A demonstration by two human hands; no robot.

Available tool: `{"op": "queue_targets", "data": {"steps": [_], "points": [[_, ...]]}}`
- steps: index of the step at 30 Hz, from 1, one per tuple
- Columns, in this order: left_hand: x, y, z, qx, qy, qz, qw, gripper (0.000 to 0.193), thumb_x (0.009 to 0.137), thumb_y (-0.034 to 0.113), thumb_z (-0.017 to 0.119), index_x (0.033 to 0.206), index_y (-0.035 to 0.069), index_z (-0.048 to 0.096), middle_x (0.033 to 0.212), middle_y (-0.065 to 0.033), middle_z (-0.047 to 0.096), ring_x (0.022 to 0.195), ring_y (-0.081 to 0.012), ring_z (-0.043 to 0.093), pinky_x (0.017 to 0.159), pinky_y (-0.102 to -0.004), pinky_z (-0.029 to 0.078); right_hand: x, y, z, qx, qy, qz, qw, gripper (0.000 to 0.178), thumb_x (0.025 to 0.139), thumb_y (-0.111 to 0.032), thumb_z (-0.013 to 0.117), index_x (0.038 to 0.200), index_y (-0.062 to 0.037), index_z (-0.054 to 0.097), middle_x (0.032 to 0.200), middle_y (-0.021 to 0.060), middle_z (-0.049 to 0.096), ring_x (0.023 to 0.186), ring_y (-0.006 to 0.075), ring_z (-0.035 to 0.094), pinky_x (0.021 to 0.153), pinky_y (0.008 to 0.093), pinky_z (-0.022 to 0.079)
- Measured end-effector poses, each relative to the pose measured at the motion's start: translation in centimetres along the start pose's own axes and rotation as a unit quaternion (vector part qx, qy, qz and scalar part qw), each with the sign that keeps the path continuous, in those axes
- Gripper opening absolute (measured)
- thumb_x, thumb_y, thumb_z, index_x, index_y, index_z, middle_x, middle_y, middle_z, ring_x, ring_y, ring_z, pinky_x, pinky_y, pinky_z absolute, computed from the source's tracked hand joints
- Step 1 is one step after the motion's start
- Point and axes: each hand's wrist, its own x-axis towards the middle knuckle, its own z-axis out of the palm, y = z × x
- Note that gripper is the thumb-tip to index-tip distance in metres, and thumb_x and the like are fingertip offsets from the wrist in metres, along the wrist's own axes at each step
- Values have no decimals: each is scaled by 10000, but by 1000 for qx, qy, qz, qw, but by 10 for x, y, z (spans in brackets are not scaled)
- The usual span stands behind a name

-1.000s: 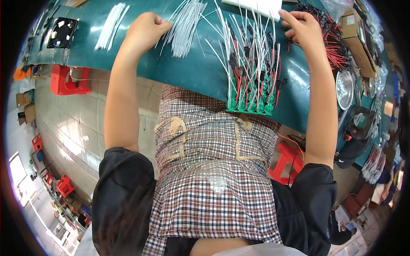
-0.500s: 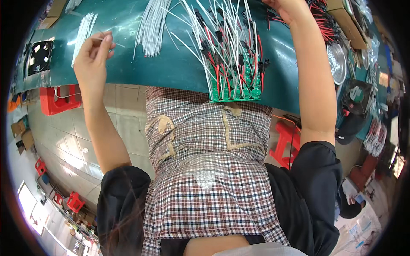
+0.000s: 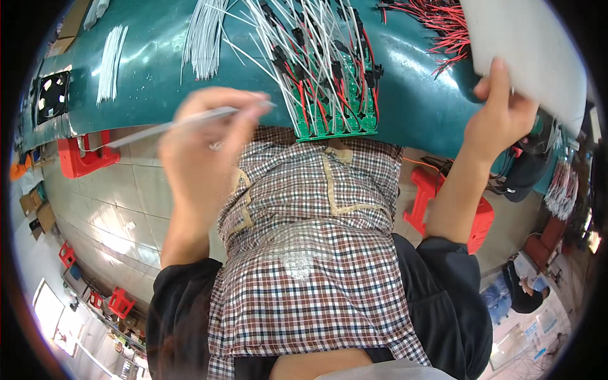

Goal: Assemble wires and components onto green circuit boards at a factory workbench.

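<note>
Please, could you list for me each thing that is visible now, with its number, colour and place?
Worktable: one, green, across the top
Circuit-board panel: one, green, near table edge
Panel wires: many, white, red, black, over the panel
Wire bundles: two, white, left of panel
Wire pile: one, red and black, right of panel
Slab: one, white, upper right
Fan: one, black, table's left end
Stools: at least five, red, floor
Thin strip: apparently one, pale, in left hand
Another person: one, dark clothing, lower-right background
Smaller background items: uncountable
Apron: one, checked, on the wearer
Hands: two, bare; left hand blurred, right hand holding the slab
</note>
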Motion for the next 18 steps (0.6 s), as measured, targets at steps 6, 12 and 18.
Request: {"op": "queue_targets", "data": {"steps": [6,12,18], "points": [[-4,2,53,94,-150,173,969,126,844,-57,710,953,4,695,925,-90,718,834,-187,700,700,-252,556,-64,29,-21,-43,-28,30,998,162,866,-56,757,949,1,630,791,5,647,550,46,494,475,211,346],[-9,-3,78,165,-94,180,965,172,758,11,740,892,90,666,845,-52,662,690,-227,662,590,-323,513,-77,34,-9,-47,-38,122,991,220,826,-49,775,955,17,610,682,-25,606,521,15,439,469,196,329],[-9,-5,82,177,-80,178,965,169,756,1,732,883,82,657,825,-57,662,677,-233,654,582,-327,507,-78,31,-8,-76,-45,109,990,233,819,-51,777,959,13,602,663,-14,604,507,21,447,460,193,342]]}}
